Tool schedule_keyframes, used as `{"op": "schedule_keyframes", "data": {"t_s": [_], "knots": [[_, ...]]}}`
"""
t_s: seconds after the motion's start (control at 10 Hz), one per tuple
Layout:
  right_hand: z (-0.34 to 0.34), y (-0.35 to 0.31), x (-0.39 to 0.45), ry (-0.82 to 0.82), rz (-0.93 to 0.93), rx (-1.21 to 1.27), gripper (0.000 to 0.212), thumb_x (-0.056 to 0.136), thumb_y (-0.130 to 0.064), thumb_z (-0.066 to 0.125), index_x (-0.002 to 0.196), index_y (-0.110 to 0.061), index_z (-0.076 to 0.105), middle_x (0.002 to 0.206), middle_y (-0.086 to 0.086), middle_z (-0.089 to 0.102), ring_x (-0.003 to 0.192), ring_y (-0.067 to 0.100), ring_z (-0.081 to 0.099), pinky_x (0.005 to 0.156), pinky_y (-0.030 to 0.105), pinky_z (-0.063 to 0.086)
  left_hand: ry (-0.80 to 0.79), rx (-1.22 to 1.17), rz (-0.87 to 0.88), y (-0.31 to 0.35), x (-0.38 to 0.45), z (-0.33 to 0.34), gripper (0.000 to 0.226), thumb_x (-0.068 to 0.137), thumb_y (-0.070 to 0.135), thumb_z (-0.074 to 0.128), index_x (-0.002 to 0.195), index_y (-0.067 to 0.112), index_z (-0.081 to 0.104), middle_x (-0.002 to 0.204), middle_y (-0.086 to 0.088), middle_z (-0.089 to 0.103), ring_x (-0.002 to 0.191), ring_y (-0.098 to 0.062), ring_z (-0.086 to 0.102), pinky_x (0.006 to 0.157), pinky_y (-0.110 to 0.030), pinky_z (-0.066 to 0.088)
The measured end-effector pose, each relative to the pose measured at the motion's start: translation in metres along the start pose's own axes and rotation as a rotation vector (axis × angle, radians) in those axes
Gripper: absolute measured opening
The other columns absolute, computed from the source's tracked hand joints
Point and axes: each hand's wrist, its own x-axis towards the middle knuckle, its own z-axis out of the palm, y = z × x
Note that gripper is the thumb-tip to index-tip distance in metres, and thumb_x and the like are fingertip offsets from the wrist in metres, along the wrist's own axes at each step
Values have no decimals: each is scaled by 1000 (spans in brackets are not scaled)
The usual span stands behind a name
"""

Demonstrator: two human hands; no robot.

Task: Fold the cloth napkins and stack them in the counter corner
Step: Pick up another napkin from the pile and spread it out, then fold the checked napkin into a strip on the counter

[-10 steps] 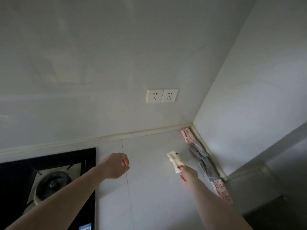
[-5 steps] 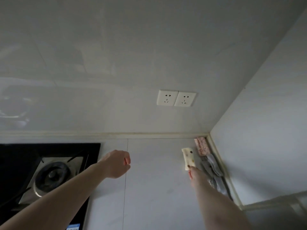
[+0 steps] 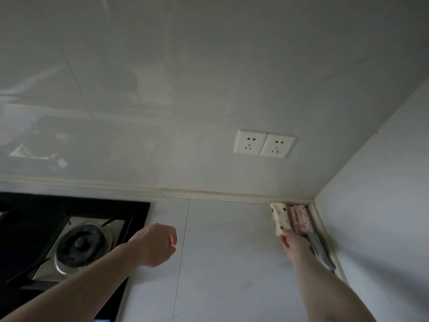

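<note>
Pale grey stone bench (image 3: 227, 263) across the lower frame, meeting two glossy grey tiled walls (image 3: 185, 89) at the far right corner. Black glass gas hob (image 3: 34, 219) with a round steel burner (image 3: 81, 246) sunk into the bench at the left edge. Double white wall socket (image 3: 264, 143) on the back wall, above the far edge.

Left hand (image 3: 156, 245), fingers curled into a loose fist, nothing in the grip, raised above the bench just beside the hob's right edge. Right hand (image 3: 294, 244) stretched toward the far right corner, grip pinching the near end of a folded cream cloth napkin with dark dots (image 3: 281, 218). Far end of that napkin reaching the bench's back edge; touching the bench or just above it, cannot tell.

Folded pink patterned cloth napkin (image 3: 301, 218) flat in the corner itself, just beside the cream one on its right, against the right-hand wall. Folded grey cloth napkin (image 3: 320, 252) nearer along the same right edge, partly hidden behind the right wrist.
</note>
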Motion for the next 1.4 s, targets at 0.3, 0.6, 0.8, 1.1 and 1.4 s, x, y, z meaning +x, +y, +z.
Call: {"op": "schedule_keyframes", "data": {"t_s": [0.3, 0.6, 0.8, 1.1, 1.4], "knots": [[19, 26, -62, 282, -215, -433, 35, 98, -23, 61, 127, -4, 56, 129, 19, 59, 111, 36, 59, 93, 39, 47, -19, -65, -7, -5, -27, 0, 14, 97, 38, 57, 111, 36, 63, 106, 19, 65, 98, -4, 64, 95, -30, 54], [101, 68, -183, 61, -437, -575, 54, 93, -19, 67, 143, -13, 47, 146, 17, 37, 114, 40, 61, 99, 44, 50, 88, -104, -59, -76, -121, -11, 5, 91, 44, 55, 87, 45, 59, 93, 17, 65, 95, -10, 66, 82, -25, 52], [213, 122, -329, -280, -664, -698, 56, 88, -15, 70, 141, -15, 50, 143, 7, 44, 122, 25, 58, 106, 38, 47, 226, -195, -135, -169, -241, -10, 16, 91, 37, 61, 106, 35, 67, 101, 17, 66, 95, -8, 64, 85, -26, 54], [350, 217, -538, -748, -905, -739, 52, 89, -19, 72, 136, -28, 53, 135, -16, 41, 123, 6, 49, 108, 36, 48, 396, -253, -343, -323, -414, 18, 23, 94, 37, 64, 117, 34, 66, 117, 14, 54, 105, -8, 59, 92, -27, 51], [468, 242, -637, -994, -967, -962, 64, 93, -31, 66, 152, -32, 40, 160, -15, 27, 145, 6, 35, 119, 32, 35, 531, -357, -551, -452, -514, 19, 18, 95, 38, 64, 112, 42, 61, 120, 17, 49, 102, -2, 59, 90, -20, 47]]}}
